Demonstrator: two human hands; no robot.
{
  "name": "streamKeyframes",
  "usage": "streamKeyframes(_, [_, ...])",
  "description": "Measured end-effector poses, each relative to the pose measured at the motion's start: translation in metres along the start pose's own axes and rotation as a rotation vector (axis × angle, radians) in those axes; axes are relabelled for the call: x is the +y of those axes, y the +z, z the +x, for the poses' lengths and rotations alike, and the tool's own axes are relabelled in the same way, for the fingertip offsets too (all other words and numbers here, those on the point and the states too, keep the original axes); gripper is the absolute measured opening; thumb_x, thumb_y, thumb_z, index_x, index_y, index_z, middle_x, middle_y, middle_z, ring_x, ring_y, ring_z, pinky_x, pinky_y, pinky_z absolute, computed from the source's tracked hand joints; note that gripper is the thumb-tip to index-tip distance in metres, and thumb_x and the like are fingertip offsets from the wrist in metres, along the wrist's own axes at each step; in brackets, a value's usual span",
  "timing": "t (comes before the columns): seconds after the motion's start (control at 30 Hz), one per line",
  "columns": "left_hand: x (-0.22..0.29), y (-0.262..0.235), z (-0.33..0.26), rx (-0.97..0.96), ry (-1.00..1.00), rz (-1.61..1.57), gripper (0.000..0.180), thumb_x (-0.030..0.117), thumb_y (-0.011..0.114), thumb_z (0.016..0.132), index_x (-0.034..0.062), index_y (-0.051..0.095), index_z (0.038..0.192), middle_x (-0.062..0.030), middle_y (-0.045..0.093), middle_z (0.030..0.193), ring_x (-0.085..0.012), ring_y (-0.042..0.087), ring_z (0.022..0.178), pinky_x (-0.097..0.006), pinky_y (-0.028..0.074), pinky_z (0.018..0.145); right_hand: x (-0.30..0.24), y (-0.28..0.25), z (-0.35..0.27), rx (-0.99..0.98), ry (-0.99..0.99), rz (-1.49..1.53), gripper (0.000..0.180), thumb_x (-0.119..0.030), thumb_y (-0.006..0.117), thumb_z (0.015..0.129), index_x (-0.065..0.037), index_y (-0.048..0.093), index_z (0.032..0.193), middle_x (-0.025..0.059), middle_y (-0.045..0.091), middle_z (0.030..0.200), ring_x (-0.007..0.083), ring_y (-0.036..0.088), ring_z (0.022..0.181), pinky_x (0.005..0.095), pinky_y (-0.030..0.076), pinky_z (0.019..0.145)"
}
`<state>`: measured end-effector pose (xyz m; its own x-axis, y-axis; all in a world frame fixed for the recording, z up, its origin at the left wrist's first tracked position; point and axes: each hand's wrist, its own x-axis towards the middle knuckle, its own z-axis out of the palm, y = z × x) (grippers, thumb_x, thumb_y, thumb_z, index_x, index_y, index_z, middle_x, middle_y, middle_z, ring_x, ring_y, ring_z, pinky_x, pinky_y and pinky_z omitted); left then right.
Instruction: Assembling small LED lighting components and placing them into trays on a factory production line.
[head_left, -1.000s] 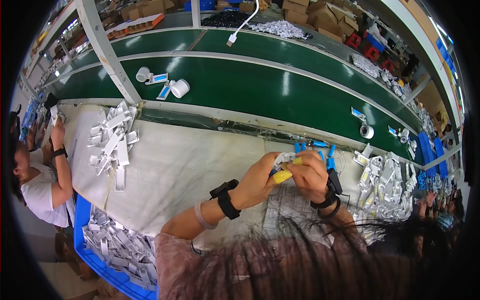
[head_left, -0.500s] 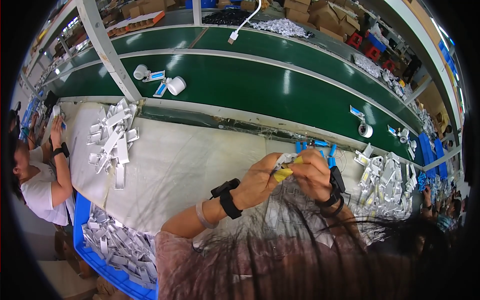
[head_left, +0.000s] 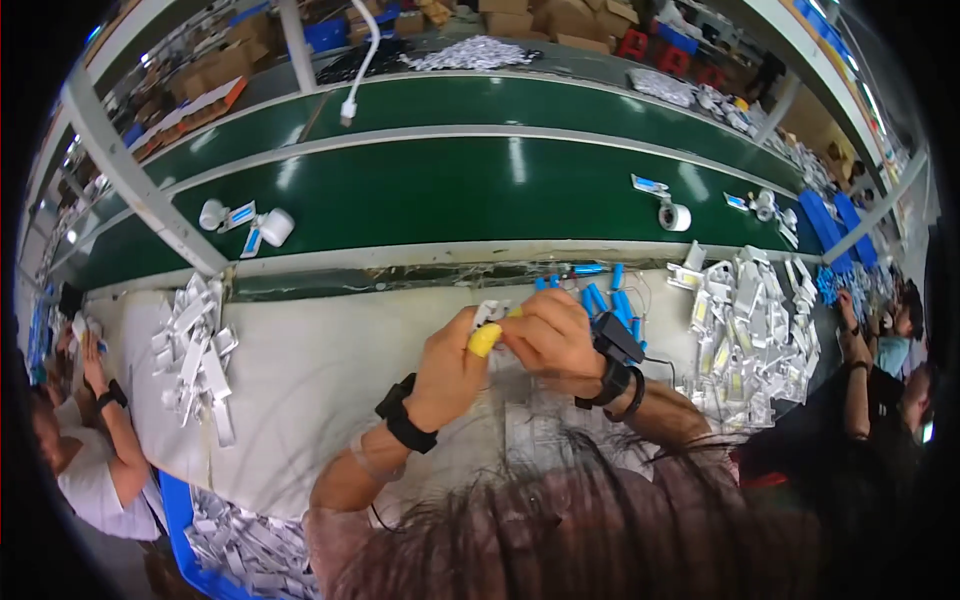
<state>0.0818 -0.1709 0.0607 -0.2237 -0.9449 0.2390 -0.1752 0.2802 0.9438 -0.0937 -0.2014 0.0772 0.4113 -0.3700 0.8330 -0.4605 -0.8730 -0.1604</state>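
Both hands meet above the white worktable (head_left: 300, 370), fingers closed around a small white plastic part (head_left: 491, 313). My left hand (head_left: 450, 365) pinches it from the left, with a yellow covering on a fingertip. My right hand (head_left: 552, 338) bends its fingers over the part's right side, a bit of yellow showing at a fingertip too. Most of the part is hidden by the fingers. Just beyond my right hand lie several blue cylindrical cells (head_left: 600, 297) with thin wires.
White housings with yellow strips (head_left: 740, 330) are heaped at right, plain white housings (head_left: 200, 345) at left. A blue bin (head_left: 180, 515) holds more. White round-headed lamp assemblies (head_left: 275, 227) sit on the green conveyor (head_left: 420, 190). A cable (head_left: 350, 105) hangs above. Co-workers sit at both sides.
The view has swung, so the surroundings sit further left and mostly lower in the picture. Both hands stay together on the white part, with slightly shifted fingers.
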Motion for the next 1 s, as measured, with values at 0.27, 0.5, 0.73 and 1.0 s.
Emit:
streamKeyframes(0.27, [-0.015,-0.036,0.103,0.027,-0.205,-0.358,0.027,0.029,0.045,0.099,0.0053,0.056,0.103,-0.0031,0.061,0.08,-0.009,0.058,0.06,-0.023,0.05,0.044,0.128,-0.038,-0.017,-0.138,0.415,-0.02,0.02,-0.009,0.071,0.078,-0.004,0.065,0.095,0.0114,0.064,0.088,0.0265,0.065,0.073,0.0342,0.052,0.062])
streamKeyframes(0.5, [-0.118,-0.087,0.184,0.296,-0.278,-0.298,0.024,0.021,0.047,0.096,0.0013,0.06,0.093,-0.0041,0.059,0.07,-0.014,0.06,0.06,-0.026,0.049,0.052,0.313,-0.101,-0.098,-0.256,0.649,-0.997,0.05,-0.029,0.072,0.076,-0.006,0.056,0.117,0.015,0.049,0.129,0.0332,0.045,0.123,0.0453,0.041,0.096])
streamKeyframes(0.73, [-0.231,-0.135,0.18,0.897,-0.074,0.791,0.048,0.011,0.06,0.084,-0.004,0.047,0.127,-0.0248,0.045,0.13,-0.0421,0.045,0.117,-0.045,0.038,0.099,0.358,-0.107,-0.097,-0.575,1.019,-1.069,0.034,-0.03,0.058,0.085,-0.009,0.063,0.11,0.0119,0.069,0.096,0.03,0.066,0.093,0.0446,0.047,0.084])
streamKeyframes(1.0, [-0.138,-0.076,0.127,0.345,0.098,0.5,0.044,-0.005,0.057,0.079,0.0033,0.051,0.122,-0.0153,0.039,0.134,-0.0277,0.046,0.12,-0.035,0.042,0.092,0.352,-0.102,-0.072,-0.416,1.096,-0.462,0.032,-0.031,0.058,0.089,-0.002,0.068,0.093,0.0126,0.069,0.086,0.0239,0.065,0.074,0.0355,0.05,0.065])
